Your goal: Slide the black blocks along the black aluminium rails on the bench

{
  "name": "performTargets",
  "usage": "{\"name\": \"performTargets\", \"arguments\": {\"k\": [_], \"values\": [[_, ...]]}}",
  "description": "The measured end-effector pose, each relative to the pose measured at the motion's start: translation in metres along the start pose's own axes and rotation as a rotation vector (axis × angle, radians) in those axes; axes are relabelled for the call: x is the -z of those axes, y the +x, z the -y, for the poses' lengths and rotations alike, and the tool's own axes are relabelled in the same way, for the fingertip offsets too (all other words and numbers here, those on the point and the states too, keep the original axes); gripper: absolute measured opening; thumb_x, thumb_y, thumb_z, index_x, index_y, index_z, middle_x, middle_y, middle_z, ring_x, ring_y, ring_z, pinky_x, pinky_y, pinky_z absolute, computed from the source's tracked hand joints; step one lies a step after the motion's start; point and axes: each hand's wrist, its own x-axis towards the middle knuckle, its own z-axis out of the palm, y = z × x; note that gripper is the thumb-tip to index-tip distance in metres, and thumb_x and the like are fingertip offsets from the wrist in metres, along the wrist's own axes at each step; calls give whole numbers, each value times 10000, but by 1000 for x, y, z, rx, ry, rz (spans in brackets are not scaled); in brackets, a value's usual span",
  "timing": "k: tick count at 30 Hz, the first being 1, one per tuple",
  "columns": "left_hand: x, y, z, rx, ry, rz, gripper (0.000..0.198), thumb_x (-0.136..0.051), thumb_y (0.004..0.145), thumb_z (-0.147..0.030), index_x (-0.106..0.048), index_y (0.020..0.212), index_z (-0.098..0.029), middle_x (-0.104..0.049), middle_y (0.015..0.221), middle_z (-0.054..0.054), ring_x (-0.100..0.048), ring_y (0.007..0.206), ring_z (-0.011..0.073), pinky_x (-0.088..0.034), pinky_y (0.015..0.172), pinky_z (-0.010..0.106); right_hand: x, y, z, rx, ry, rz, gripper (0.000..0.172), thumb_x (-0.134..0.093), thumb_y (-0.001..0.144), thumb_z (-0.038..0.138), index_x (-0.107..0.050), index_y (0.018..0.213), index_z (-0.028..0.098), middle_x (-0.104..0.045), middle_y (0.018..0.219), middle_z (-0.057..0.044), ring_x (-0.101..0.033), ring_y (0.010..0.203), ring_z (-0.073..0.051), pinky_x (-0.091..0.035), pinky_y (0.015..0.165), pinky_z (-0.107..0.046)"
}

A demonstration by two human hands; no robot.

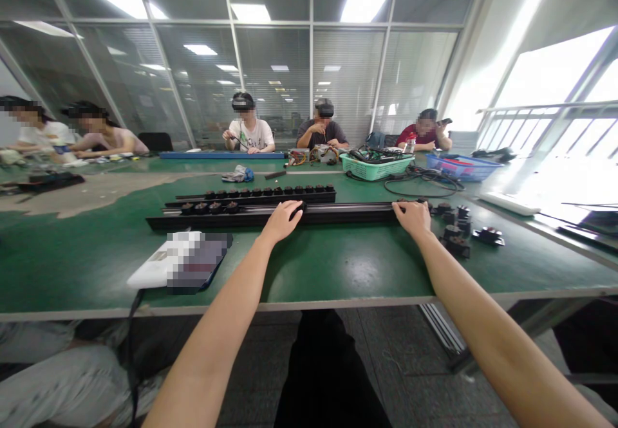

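A long black rail (347, 214) with a silvery channel lies crosswise on the green table. Over its middle, my left hand (282, 222) has its fingers and thumb closed around a small black part (302, 207), mostly hidden by the fingers. My right hand (415, 217) grips the rail near its right end, fingers curled over the top. Several round black parts (215, 207) sit in the rail's left stretch. Behind it lies a second black rail (270, 197) with a row of similar parts. Loose black parts (454, 232) are clustered right of my right hand.
A white object and a pixelated, phone-like slab (197, 264) lie near the front edge at left. Farther back are a green basket (374, 168) of cables, a blue basket (461, 169), a crumpled cloth (237, 174) and a long blue bar (222, 155). Several people sit across the table.
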Motion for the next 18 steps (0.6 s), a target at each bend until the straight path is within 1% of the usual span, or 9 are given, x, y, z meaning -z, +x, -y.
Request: {"name": "performTargets", "arguments": {"k": [3, 11, 14, 18], "values": [[0, 0, 0, -2, 2, 0, 450, -452, 1045, -365, -638, 1415, -187, -643, 1464, 126, -564, 1400, 268, -329, 1280, 537, 2, -1, 0, -10, -7, -15, 453, -453, 1007, 417, -823, 1143, 193, -778, 1052, -146, -648, 1051, -281, -292, 1194, -552], [-2, 0, 2, -9, 7, -6, 454, -451, 1043, -370, -635, 1415, -186, -643, 1463, 127, -567, 1396, 270, -337, 1276, 541, 2, -1, 0, -41, -23, -4, 468, -425, 1022, 412, -819, 1152, 196, -763, 1099, -152, -631, 1078, -275, -292, 1195, -541], [-3, 1, 3, -12, 10, -6, 463, -448, 1043, -368, -634, 1416, -167, -643, 1461, 139, -566, 1397, 276, -334, 1277, 540, 2, -1, 1, -59, -27, 8, 485, -402, 1034, 410, -819, 1139, 187, -752, 1121, -167, -620, 1099, -274, -280, 1199, -537], [-3, 1, 3, -11, 7, -6, 457, -453, 1040, -362, -634, 1418, -180, -644, 1460, 133, -564, 1401, 274, -332, 1279, 542, 1, 0, 0, -67, -24, 21, 507, -373, 1040, 396, -814, 1153, 173, -739, 1149, -185, -611, 1106, -279, -279, 1189, -539]]}}
